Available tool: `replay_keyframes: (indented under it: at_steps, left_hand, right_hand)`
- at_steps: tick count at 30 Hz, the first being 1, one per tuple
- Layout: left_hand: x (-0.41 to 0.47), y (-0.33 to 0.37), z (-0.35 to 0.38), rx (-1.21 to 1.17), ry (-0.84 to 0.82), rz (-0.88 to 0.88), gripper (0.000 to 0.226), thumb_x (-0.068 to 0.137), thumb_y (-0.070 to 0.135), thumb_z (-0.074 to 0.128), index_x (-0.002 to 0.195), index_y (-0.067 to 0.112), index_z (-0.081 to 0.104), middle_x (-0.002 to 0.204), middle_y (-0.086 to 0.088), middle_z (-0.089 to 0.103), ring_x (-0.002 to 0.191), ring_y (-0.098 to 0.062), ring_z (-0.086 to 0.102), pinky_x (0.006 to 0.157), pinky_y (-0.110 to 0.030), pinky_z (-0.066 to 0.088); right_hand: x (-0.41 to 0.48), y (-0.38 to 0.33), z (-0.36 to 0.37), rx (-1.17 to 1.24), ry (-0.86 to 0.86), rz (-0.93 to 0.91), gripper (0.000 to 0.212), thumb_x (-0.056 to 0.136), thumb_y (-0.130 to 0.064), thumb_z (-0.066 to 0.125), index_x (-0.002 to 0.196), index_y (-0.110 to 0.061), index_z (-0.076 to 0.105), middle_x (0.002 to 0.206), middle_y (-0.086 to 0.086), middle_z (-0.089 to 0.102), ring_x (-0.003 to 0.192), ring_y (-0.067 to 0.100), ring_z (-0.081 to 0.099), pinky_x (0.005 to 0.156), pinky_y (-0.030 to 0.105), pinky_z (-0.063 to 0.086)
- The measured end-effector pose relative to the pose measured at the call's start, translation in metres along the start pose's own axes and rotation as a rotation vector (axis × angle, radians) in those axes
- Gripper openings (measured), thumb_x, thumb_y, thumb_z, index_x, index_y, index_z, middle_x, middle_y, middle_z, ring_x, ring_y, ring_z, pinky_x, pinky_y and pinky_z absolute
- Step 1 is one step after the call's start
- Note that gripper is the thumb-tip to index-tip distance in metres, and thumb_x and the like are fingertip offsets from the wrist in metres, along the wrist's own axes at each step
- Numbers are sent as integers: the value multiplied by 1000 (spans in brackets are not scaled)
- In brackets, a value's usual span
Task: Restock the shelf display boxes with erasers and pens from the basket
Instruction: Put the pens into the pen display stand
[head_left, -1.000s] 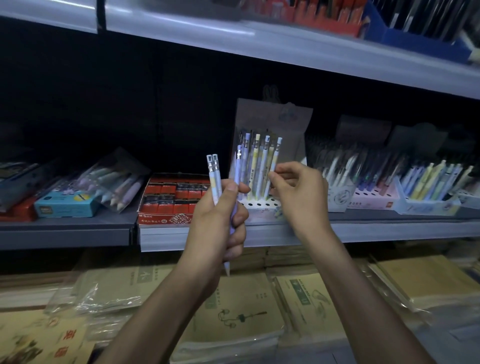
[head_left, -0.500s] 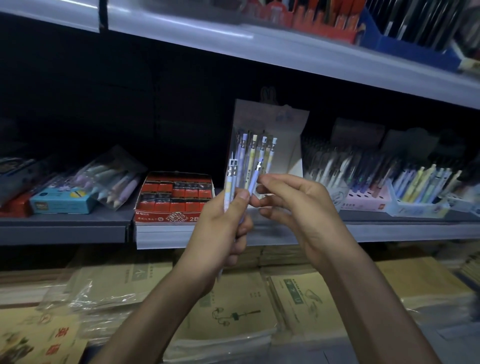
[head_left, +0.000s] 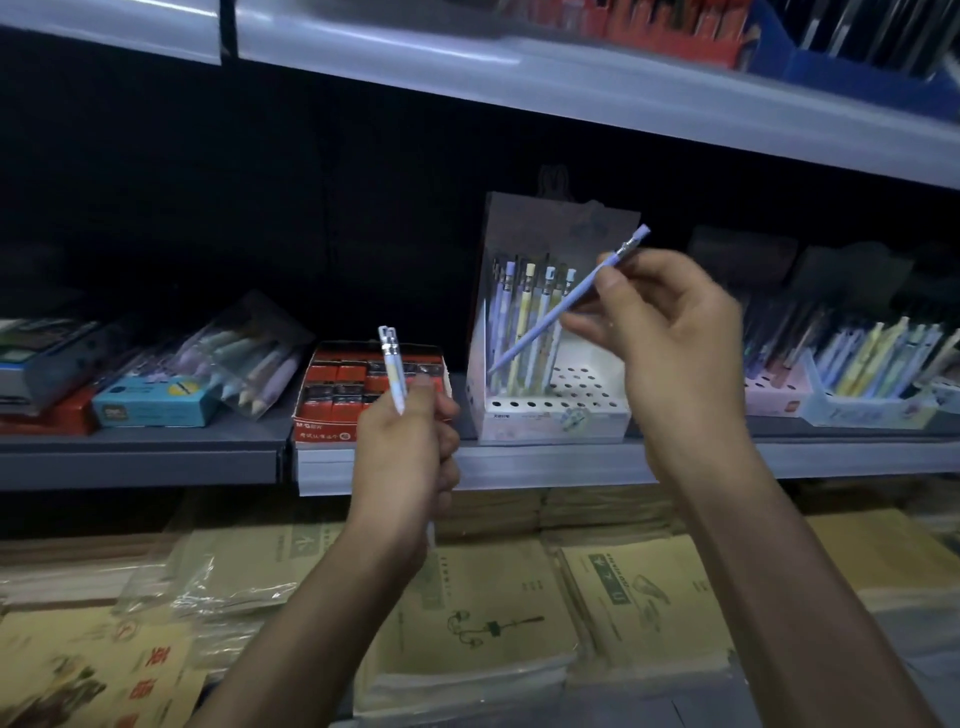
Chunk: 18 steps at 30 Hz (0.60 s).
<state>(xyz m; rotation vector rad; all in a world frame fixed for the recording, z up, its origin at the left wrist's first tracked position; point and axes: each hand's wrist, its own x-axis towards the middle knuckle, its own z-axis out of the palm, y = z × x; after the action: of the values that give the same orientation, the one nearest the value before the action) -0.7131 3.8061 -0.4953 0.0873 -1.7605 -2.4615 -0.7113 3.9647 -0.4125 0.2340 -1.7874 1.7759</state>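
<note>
Right hand (head_left: 670, 332): raised in front of the middle shelf (head_left: 519, 467), palm turned left, forearm climbing from lower right. Thumb and fingers (head_left: 597, 330) pinch one lilac pen (head_left: 550, 322) on its upper part. The clip end sticks up and to the right past the thumb. The long barrel slants down and left from the fingertips. The tip is in front of the white display box (head_left: 556, 413), over its perforated tray; cannot tell whether it touches.

Left hand (head_left: 405, 457): lower and to the left of the right hand, well apart from it, with the back of the hand to the camera and the wrist straight. The fingers are curled in a fist round a small bundle of pens (head_left: 392, 371), held upright. Two clip ends stand above the thumb and a pale tip shows below the heel of the hand. This bundle is in front of the red eraser box (head_left: 374, 384).

The white display box stands just right of the eraser box. A row of upright pens (head_left: 524, 322) fills its left side, behind the lilac barrel. More pastel pen boxes (head_left: 857, 402) sit beyond the right wrist. To the far left are a bagged set of pens (head_left: 260, 358) and a blue carton (head_left: 156, 408). Stacks of tan notebooks (head_left: 493, 613) lie under both forearms.
</note>
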Motion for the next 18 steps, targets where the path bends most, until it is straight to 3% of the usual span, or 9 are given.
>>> replay_keyframes:
  at_steps: [2,7,12,18]
  left_hand:
    - [2,2,-3,-21,17,-6,33,110,35,41,89,13,56,59,2,33,44,-12,21,40,-19,14]
    - [0,2,-3,-18,26,3,33,110,35,41,90,13,57,58,3,33,43,-10,22,38,-20,16]
    - [-1,3,0,-1,-7,4,30,109,32,43,92,13,57,59,3,32,43,-10,22,36,-20,17]
    - [-4,6,9,14,-91,-10,29,107,35,46,89,14,56,51,7,29,41,-9,18,37,-17,16]
  right_hand:
    - [0,2,4,-138,-8,-90,8,104,-11,59,104,-10,67,96,5,72,87,14,75,82,26,61]
    - [-3,19,9,-254,-53,-117,15,104,-13,59,95,-23,66,94,-1,72,90,13,73,83,28,62]
    - [-4,31,15,-265,-60,-103,10,103,-13,61,97,-18,68,91,0,70,87,13,73,81,32,63]
    - [5,43,26,-347,-46,-127,6,99,-19,66,97,-19,72,79,-13,70,81,13,72,75,42,63]
